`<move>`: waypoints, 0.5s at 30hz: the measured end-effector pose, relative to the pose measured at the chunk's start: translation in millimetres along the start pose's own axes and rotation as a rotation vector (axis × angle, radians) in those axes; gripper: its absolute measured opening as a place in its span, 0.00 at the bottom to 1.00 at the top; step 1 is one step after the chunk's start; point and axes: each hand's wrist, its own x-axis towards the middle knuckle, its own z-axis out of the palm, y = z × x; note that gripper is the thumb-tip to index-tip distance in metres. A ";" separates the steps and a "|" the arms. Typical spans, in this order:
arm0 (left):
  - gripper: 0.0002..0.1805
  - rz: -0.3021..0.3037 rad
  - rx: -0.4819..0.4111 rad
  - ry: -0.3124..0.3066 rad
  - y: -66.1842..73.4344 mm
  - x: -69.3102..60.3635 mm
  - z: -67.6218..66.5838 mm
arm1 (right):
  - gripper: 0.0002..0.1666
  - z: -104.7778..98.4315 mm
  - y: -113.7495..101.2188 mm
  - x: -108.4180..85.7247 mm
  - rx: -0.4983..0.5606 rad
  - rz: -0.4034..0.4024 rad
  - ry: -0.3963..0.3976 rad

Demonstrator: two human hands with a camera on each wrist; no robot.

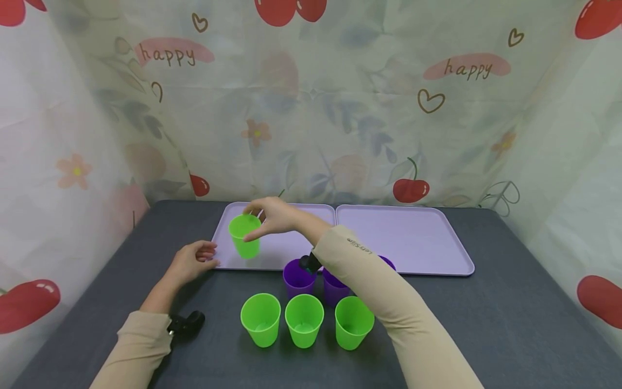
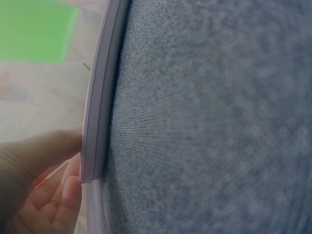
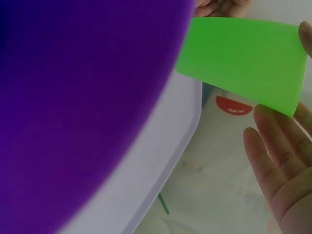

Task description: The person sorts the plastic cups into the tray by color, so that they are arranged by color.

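Observation:
My right hand [image 1: 274, 219] holds a green cup [image 1: 245, 237] by its rim, over the left lilac tray [image 1: 286, 259]. The cup has its mouth up and leans slightly; whether its base touches the tray I cannot tell. In the right wrist view, thumb and fingers lie on opposite sides of the green cup [image 3: 243, 58]. At the tray's front left corner, my left hand [image 1: 191, 262] has its thumb and curled fingers about the edge. The left wrist view shows that thumb against the tray rim [image 2: 95, 117].
Three green cups [image 1: 262, 319] stand upright in a front row. Behind them are purple cups [image 1: 298, 278], partly hidden by my right sleeve [image 1: 379, 281]. A second lilac tray [image 1: 403, 237] lies at the right. A patterned curtain [image 1: 311, 108] borders the dark table [image 1: 486, 324].

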 end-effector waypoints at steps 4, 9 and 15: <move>0.23 -0.003 0.001 -0.004 0.8 -0.3 -0.4 | 0.35 4.4 -2.6 3.4 0.002 0.010 -0.019; 0.23 -0.002 0.004 -0.004 1.6 -1.0 -0.8 | 0.35 10.4 -5.6 7.0 -0.045 0.009 -0.051; 0.23 0.005 0.006 -0.006 0.8 -0.9 -0.5 | 0.35 16.7 -8.2 10.4 -0.095 0.002 -0.063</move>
